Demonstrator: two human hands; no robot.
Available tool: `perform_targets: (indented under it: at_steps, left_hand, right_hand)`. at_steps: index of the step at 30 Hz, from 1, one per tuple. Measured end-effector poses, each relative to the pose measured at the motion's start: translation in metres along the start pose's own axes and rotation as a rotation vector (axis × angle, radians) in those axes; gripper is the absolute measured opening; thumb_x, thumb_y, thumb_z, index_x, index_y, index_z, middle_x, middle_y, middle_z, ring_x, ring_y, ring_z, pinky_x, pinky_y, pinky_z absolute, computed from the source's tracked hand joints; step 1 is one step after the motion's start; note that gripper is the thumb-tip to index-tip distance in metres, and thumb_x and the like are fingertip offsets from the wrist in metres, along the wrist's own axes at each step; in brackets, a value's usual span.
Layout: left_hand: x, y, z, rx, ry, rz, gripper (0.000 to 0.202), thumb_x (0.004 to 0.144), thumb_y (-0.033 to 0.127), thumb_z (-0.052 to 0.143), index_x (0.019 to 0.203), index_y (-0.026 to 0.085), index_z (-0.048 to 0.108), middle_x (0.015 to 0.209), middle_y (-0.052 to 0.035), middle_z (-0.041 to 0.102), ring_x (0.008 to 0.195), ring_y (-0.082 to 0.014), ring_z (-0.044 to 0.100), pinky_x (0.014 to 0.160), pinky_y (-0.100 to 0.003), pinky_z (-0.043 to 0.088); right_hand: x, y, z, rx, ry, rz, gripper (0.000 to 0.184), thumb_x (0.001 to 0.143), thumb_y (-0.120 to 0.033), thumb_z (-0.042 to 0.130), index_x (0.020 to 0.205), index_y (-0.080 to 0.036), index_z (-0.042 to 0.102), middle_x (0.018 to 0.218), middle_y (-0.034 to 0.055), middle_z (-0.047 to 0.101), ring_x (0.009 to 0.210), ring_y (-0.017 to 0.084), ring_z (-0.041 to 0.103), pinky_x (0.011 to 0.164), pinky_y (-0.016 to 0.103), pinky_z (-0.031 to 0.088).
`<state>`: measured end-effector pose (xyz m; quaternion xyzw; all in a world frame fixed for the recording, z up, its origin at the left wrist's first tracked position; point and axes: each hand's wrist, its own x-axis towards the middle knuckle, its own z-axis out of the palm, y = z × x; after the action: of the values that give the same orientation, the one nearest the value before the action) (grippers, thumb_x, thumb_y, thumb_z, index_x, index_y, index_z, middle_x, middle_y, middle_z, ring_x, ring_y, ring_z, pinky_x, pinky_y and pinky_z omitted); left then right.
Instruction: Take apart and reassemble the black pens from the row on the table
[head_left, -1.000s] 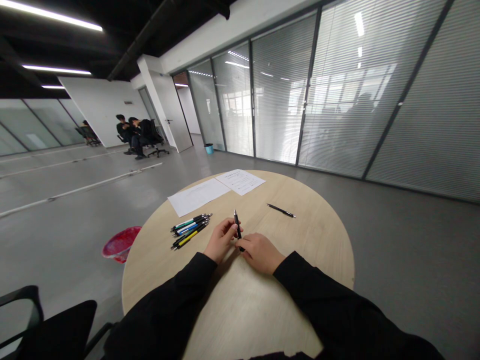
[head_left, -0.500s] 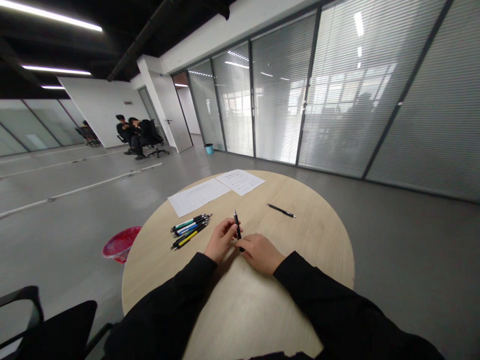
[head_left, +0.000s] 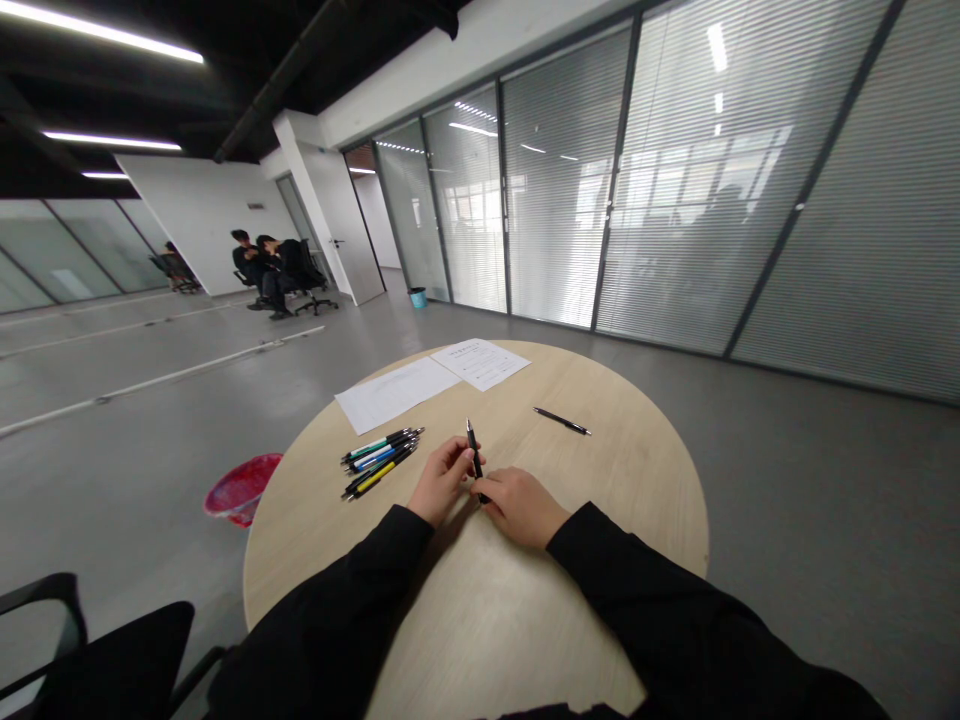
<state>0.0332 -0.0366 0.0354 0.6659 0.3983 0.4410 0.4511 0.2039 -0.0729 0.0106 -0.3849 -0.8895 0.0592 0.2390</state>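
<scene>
Between my two hands is a black pen (head_left: 474,452) with a silver tip, tilted with that tip pointing up and away from me. My left hand (head_left: 444,480) pinches it along the barrel, thumb and fingers closed. Lower down, the fingers of my right hand (head_left: 517,505) close around its near end, which they partly hide. To the left on the table lies a pile of several pens (head_left: 381,460) with black, white, blue, green and yellow barrels. Another black pen (head_left: 562,421) lies alone beyond my right hand.
Two printed paper sheets (head_left: 397,393) lie at the far edge of the round wooden table (head_left: 637,480). A red basin (head_left: 241,487) stands on the floor at left, near a black chair (head_left: 112,660). Farther back, people (head_left: 270,270) sit on office chairs.
</scene>
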Motion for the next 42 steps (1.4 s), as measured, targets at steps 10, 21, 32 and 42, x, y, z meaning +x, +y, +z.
perform_targets:
  at_steps: [10,21,32,42]
  left_hand:
    - [0.0005,-0.001,-0.0007,-0.006,0.011,0.004,0.036,0.085,0.049,0.061,0.098,0.016,0.062,0.08,-0.0044,0.067,0.065,-0.0139,0.056,0.062,-0.026,0.043]
    - [0.0023,-0.0031,-0.0029,-0.01,-0.001,0.018,0.035,0.086,0.049,0.06,0.098,0.015,0.061,0.081,-0.0049,0.068,0.063,-0.0127,0.055,0.06,-0.025,0.041]
    - [0.0022,-0.0055,-0.0024,-0.013,0.0,0.013,0.036,0.085,0.049,0.061,0.098,0.016,0.061,0.081,-0.0047,0.067,0.062,-0.0127,0.054,0.059,-0.025,0.041]
    - [0.002,-0.0045,-0.0018,-0.016,0.012,0.004,0.037,0.084,0.05,0.061,0.098,0.016,0.062,0.08,-0.005,0.067,0.063,-0.013,0.054,0.059,-0.025,0.041]
  right_hand:
    - [-0.0004,-0.0014,-0.0039,0.011,-0.008,0.009,0.02,0.088,-0.012,0.055,0.105,-0.019,0.062,0.095,0.0063,0.065,0.088,0.019,0.058,0.078,0.029,0.039]
    - [-0.0003,0.0006,-0.0004,-0.004,0.008,0.006,0.022,0.088,-0.013,0.056,0.107,-0.02,0.061,0.095,0.0055,0.065,0.088,0.019,0.058,0.078,0.028,0.039]
    - [-0.0004,-0.0017,-0.0039,0.014,-0.008,0.005,0.023,0.087,-0.012,0.055,0.109,-0.019,0.061,0.095,0.0058,0.064,0.088,0.018,0.058,0.078,0.028,0.039]
    - [-0.0007,-0.0024,-0.005,0.028,-0.013,-0.001,0.03,0.084,-0.012,0.057,0.113,-0.019,0.059,0.096,0.0057,0.064,0.09,0.019,0.058,0.08,0.029,0.04]
